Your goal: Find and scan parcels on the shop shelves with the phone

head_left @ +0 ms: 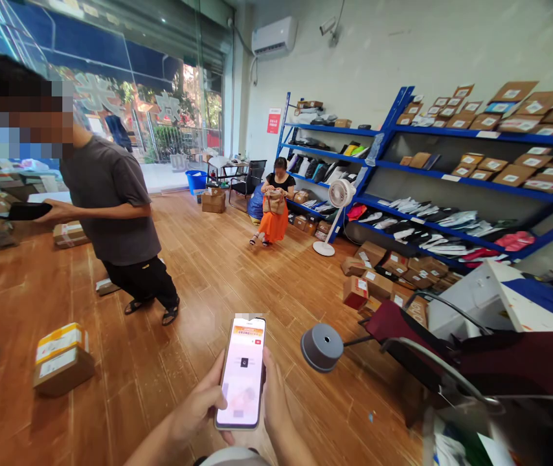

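Pink-lit phone (242,372) sits low centre above the wood floor (199,272), screen tilted up to face the wearer for reading, left hand (197,409) and right hand (276,404) each clamped on a long edge, fingers curled round it.

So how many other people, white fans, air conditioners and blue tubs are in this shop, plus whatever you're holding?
Other people: 2, standing person, seated person
Standing fan: 1
Air conditioner: 1
Blue tub: 1
Phone, in left hand and right hand: 1
Total: 6
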Demonstrator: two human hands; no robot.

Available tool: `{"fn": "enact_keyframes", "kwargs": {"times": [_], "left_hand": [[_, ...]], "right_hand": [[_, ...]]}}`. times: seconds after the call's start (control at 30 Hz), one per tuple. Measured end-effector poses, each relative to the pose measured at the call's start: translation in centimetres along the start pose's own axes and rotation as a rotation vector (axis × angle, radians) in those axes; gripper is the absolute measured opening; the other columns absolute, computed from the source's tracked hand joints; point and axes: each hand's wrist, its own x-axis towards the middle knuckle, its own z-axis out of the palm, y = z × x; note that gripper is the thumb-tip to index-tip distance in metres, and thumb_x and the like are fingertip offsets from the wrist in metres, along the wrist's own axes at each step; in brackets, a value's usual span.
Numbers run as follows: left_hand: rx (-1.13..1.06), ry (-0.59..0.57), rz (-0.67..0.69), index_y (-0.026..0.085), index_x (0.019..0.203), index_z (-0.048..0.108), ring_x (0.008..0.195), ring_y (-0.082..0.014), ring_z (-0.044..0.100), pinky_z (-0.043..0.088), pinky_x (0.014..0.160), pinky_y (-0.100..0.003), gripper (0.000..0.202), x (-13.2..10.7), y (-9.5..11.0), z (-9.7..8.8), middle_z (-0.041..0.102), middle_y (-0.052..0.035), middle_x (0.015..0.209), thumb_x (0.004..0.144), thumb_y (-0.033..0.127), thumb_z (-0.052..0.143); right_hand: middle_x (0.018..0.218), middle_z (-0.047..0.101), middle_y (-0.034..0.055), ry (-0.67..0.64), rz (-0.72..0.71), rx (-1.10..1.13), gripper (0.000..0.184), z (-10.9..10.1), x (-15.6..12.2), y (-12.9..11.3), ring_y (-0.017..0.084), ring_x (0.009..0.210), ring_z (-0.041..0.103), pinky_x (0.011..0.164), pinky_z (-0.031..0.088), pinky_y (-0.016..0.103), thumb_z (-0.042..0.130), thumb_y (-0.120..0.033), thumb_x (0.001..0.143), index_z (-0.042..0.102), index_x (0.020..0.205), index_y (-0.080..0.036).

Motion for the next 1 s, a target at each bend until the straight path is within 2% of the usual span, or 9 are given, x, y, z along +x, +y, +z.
{"fn": "enact_keyframes", "kwargs": {"times": [0.13,0.3,0.4,0.5,0.67,0.77,0.83,0.9,1.0], "left_hand": [[-0.052,0.081,0.031,0.031,0.146,-0.006,0.079,-0.0243,0.063,0.055,0.043,-0.026,0.103,0.2,-0.2,0.0,0.060,-0.0103,0.115,0.059,0.018,0.048],[-0.074,0.099,0.039,0.028,0.144,-0.015,0.081,-0.0249,0.062,0.054,0.043,-0.026,0.107,0.2,-0.1,0.0,0.058,-0.0121,0.121,0.059,0.018,0.049],[-0.069,0.112,0.027,0.026,0.144,-0.017,0.081,-0.0250,0.062,0.054,0.043,-0.026,0.107,0.1,-0.1,0.1,0.058,-0.0124,0.120,0.059,0.019,0.049],[-0.059,0.121,0.021,0.027,0.144,-0.017,0.079,-0.0247,0.062,0.054,0.044,-0.027,0.107,0.2,-0.2,0.0,0.058,-0.0122,0.119,0.059,0.019,0.049],[0.000,0.091,0.027,0.032,0.145,-0.009,0.077,-0.0236,0.063,0.054,0.047,-0.027,0.103,0.0,-0.4,-0.2,0.060,-0.0083,0.114,0.061,0.016,0.049],[-0.002,0.067,0.032,0.035,0.146,-0.003,0.079,-0.0225,0.063,0.055,0.051,-0.027,0.097,-0.1,-0.5,-0.3,0.061,-0.0066,0.113,0.066,0.015,0.048],[-0.033,0.068,0.044,0.035,0.146,-0.002,0.079,-0.0233,0.063,0.055,0.049,-0.028,0.097,0.1,-0.8,-0.4,0.060,-0.0071,0.114,0.065,0.016,0.049],[-0.081,0.091,0.060,0.036,0.146,0.000,0.077,-0.0244,0.063,0.054,0.045,-0.028,0.099,0.3,-1.1,-0.6,0.060,-0.0081,0.114,0.062,0.017,0.049],[-0.125,0.109,0.068,0.037,0.146,0.003,0.076,-0.0245,0.063,0.054,0.043,-0.028,0.098,0.5,-1.4,-0.6,0.059,-0.0087,0.116,0.062,0.018,0.049]], "right_hand": [[0.072,0.065,0.0011,0.026,-0.065,-0.049,0.052,-0.3,-0.5,0.2,0.022,0.072,0.056,0.066,0.046,0.031,0.058,-0.073,0.067,0.063,0.077,-0.021],[0.077,0.069,0.0043,-0.015,-0.034,-0.055,0.057,-0.1,-0.9,0.0,0.024,0.073,0.060,0.064,0.048,0.033,0.060,-0.072,0.065,0.065,0.087,-0.020],[0.074,0.069,0.0038,-0.036,-0.032,-0.042,0.059,0.1,-1.2,-0.5,0.024,0.070,0.060,0.061,0.048,0.032,0.061,-0.075,0.061,0.066,0.083,-0.021],[0.074,0.069,0.0036,-0.032,-0.029,-0.036,0.058,0.2,-1.1,-0.5,0.022,0.069,0.060,0.060,0.048,0.030,0.063,-0.074,0.060,0.066,0.082,-0.020],[0.060,0.065,0.0033,-0.039,-0.016,-0.049,0.058,0.0,0.0,0.1,0.018,0.054,0.054,0.052,0.042,0.029,0.058,-0.073,0.067,0.064,0.073,-0.016],[0.061,0.064,0.0039,-0.040,-0.039,-0.085,0.057,0.0,0.0,0.2,0.019,0.055,0.054,0.053,0.042,0.030,0.054,-0.072,0.072,0.063,0.073,-0.015],[0.074,0.067,0.0056,-0.045,-0.081,-0.112,0.055,-0.2,-0.5,0.2,0.022,0.067,0.059,0.061,0.045,0.033,0.050,-0.070,0.077,0.063,0.087,-0.017],[0.099,0.067,0.0085,-0.031,-0.200,-0.157,0.055,-0.5,-1.1,0.5,0.026,0.088,0.060,0.076,0.046,0.038,0.045,-0.066,0.082,0.055,0.112,-0.020],[0.133,0.049,0.0110,-0.038,-0.495,-0.354,0.054,-1.4,-1.6,0.9,0.029,0.117,0.048,0.097,0.037,0.046,0.037,-0.057,0.090,0.034,0.134,-0.027]]}}
